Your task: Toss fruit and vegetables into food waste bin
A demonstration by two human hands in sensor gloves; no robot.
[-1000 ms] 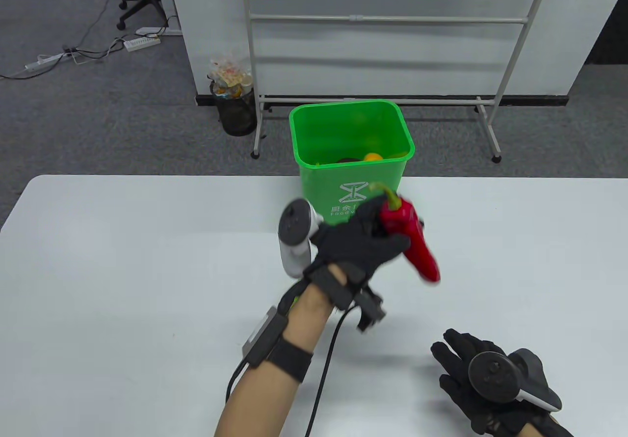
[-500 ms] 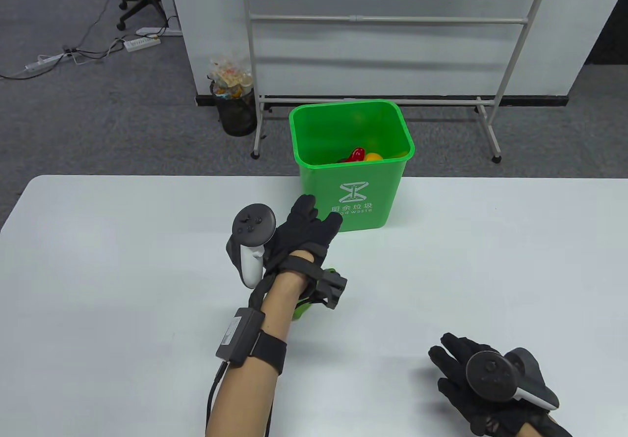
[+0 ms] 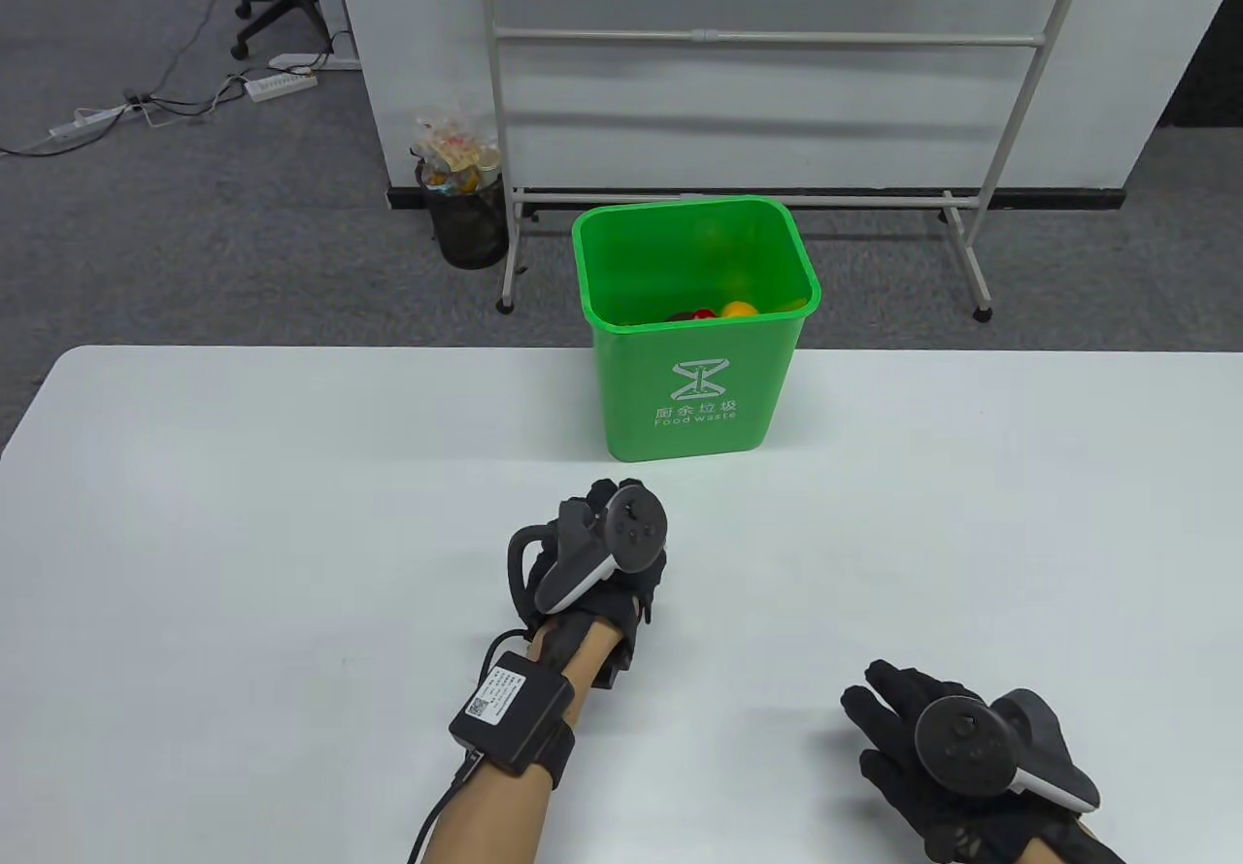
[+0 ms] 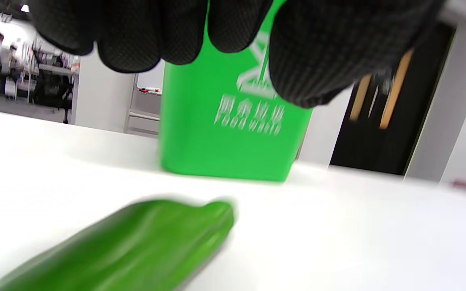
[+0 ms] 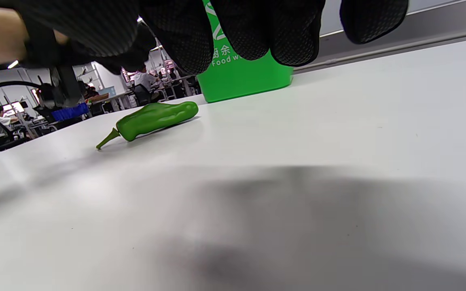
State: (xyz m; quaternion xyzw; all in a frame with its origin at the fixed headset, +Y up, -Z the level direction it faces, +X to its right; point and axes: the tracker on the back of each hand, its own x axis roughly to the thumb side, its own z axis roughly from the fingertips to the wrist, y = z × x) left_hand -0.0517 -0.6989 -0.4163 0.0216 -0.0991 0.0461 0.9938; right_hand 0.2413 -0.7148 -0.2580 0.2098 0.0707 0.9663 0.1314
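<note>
The green food waste bin (image 3: 694,398) stands at the table's far edge; a yellow fruit (image 3: 738,310) and a bit of a red pepper (image 3: 694,315) show inside. My left hand (image 3: 594,515) hovers just in front of the bin, palm down, and holds nothing. A green pepper (image 4: 136,246) lies on the table under it, apart from my fingers (image 4: 184,36). The pepper also shows in the right wrist view (image 5: 156,118), and is hidden in the table view. My right hand (image 3: 898,714) rests flat at the front right, fingers spread, empty.
The white table (image 3: 243,515) ends just behind the bin. Beyond it on the floor stand a whiteboard frame (image 3: 757,34) and a black mesh waste basket (image 3: 471,218).
My left hand tossed the red pepper into the bin, then drew back toward me and turned palm down over the green pepper. My right hand stayed put.
</note>
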